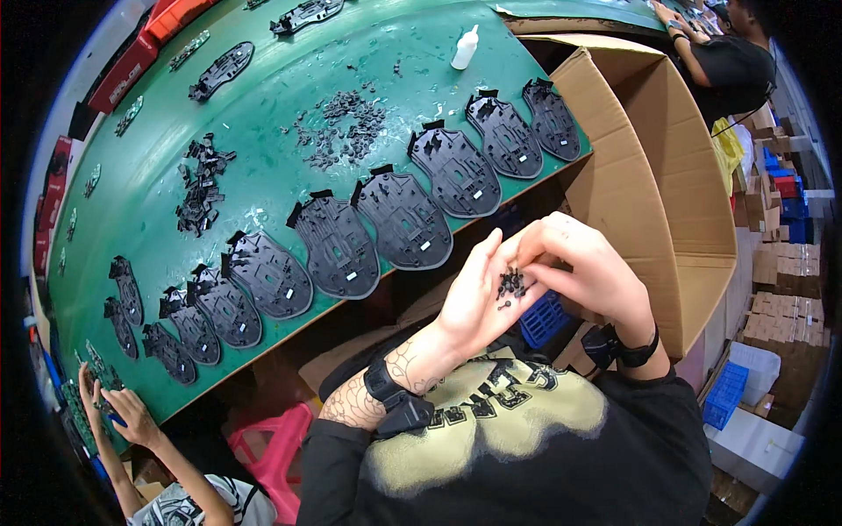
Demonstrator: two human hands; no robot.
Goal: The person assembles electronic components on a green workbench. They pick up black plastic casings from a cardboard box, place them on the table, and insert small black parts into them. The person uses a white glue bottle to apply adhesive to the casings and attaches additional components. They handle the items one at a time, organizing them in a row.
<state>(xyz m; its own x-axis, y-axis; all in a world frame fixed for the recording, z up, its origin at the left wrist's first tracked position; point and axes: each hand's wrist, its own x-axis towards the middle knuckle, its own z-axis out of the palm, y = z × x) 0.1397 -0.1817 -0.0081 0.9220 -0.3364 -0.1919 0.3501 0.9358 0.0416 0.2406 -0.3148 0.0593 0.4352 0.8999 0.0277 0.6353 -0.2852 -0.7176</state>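
Note:
My left hand (469, 302) is turned palm up in front of my chest, slightly cupped. On it rests a small heap of black parts with round heads and short stems (510, 285); their exact kind is too small to tell. My right hand (579, 267) reaches over that palm from the right, thumb and fingers pinched together at the heap. What lies between those fingertips is hidden. Just beyond my hands, a row of black plastic shell plates (403, 219) runs along the table's near edge, each with moulded ribs and a small white label.
Loose black pieces (342, 127) and another pile (202, 184) lie on the green table (263, 105), with a white bottle (466, 47). An open cardboard box (649, 175) stands right. Another person's hands (123, 412) work at lower left, near a pink stool (276, 456).

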